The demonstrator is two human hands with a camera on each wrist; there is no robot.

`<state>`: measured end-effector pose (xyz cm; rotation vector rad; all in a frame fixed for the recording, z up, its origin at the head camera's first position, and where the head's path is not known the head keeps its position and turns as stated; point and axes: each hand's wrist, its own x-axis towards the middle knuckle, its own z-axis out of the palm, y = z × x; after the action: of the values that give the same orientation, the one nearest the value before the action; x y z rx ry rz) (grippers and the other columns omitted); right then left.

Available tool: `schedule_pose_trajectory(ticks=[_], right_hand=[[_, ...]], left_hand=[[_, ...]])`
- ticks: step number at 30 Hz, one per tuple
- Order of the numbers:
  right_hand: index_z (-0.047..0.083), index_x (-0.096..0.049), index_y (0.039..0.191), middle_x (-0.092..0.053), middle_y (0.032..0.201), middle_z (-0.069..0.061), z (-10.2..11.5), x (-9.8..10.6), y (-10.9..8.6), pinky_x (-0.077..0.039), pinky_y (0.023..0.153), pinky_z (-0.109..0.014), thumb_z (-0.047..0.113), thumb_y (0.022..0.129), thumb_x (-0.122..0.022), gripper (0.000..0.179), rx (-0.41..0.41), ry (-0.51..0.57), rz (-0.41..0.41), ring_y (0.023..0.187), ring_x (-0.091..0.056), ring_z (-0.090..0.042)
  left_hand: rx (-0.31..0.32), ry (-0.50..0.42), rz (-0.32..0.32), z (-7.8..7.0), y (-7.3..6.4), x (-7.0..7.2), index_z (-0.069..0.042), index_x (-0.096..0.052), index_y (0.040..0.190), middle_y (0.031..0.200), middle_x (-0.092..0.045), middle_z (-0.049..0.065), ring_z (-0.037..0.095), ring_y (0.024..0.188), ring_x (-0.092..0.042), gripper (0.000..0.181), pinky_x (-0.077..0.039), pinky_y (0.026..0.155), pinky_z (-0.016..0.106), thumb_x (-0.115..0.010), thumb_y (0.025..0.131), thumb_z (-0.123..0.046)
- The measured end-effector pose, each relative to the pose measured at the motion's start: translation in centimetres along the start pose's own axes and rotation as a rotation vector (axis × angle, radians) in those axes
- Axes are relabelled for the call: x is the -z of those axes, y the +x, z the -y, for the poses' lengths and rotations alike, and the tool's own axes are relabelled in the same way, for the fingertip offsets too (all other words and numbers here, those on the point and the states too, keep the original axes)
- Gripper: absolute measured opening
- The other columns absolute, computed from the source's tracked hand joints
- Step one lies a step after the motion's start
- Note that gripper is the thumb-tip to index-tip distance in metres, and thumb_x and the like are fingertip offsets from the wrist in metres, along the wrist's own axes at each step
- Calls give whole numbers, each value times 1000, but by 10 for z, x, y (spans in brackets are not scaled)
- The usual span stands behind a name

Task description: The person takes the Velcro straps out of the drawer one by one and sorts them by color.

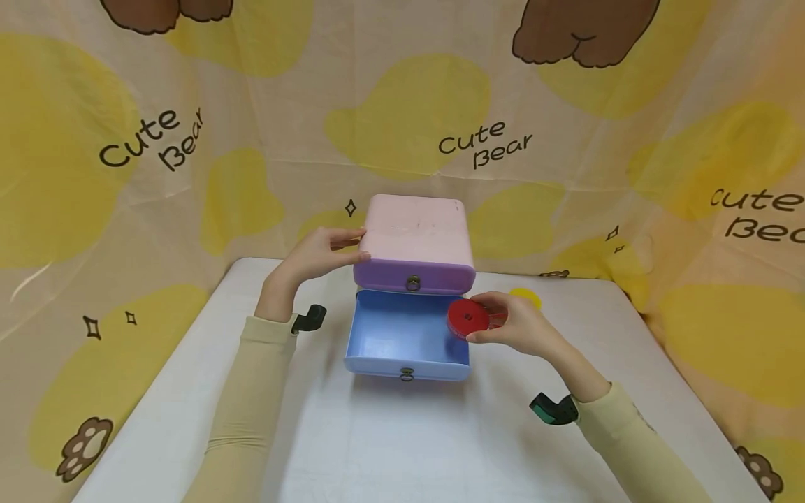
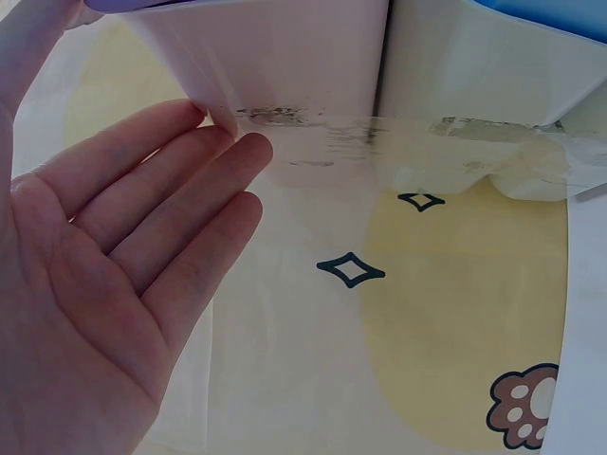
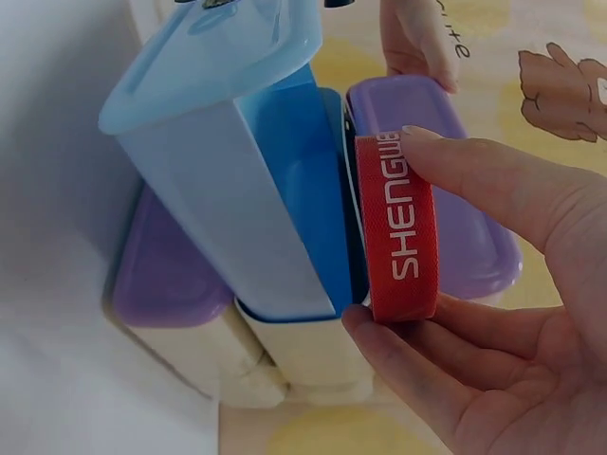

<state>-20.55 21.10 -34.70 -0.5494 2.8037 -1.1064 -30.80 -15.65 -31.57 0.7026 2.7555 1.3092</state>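
A small drawer cabinet (image 1: 415, 227) with a pink top stands at the middle of the table, its purple upper drawer (image 1: 390, 277) pushed in. Below that, a blue drawer (image 1: 390, 335) is pulled out, its inside bare where it shows. My left hand (image 1: 317, 255) rests against the cabinet's left side, thumb near the front edge; the left wrist view shows its fingers nearly straight, tips at the wall. Between thumb and fingers, my right hand (image 1: 518, 325) pinches a roll of red woven tape (image 3: 398, 232) with white lettering, over the blue drawer's right side.
Behind my right hand, a yellow round thing (image 1: 527, 297) lies partly hidden on the white table (image 1: 402, 447). A bear-print cloth (image 1: 402, 105) hangs behind and at both sides. Another purple drawer front (image 3: 166, 275) shows beyond the blue one in the right wrist view.
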Motion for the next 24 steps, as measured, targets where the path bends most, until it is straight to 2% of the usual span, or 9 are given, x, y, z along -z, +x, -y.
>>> schedule_pose_trajectory(ticks=[7,11,24], right_hand=[[7,-58,126,-65,113,-8,-14,6,-7,-57,81,-34,38,70,-83,69,-12,-20,-41,102,-63,-23],[7,-58,126,-64,114,-9,-21,8,-10,-57,78,-32,38,70,-83,69,-52,-17,-59,100,-62,-24],[3,-53,131,-62,120,-17,-48,13,-16,-57,79,-38,38,72,-82,75,-151,-11,-75,107,-61,-34]], left_hand=[[-7,-3,-3,1,0,0,-17,-55,135,137,-55,3,23,124,-54,72,-44,102,43,-74,76,-52],[-9,-6,-1,1,0,0,-16,-54,136,137,-55,3,24,125,-54,72,-44,102,45,-74,76,-51],[-3,0,-6,2,0,-1,-18,-55,135,136,-56,1,21,124,-55,74,-44,102,42,-73,74,-56]])
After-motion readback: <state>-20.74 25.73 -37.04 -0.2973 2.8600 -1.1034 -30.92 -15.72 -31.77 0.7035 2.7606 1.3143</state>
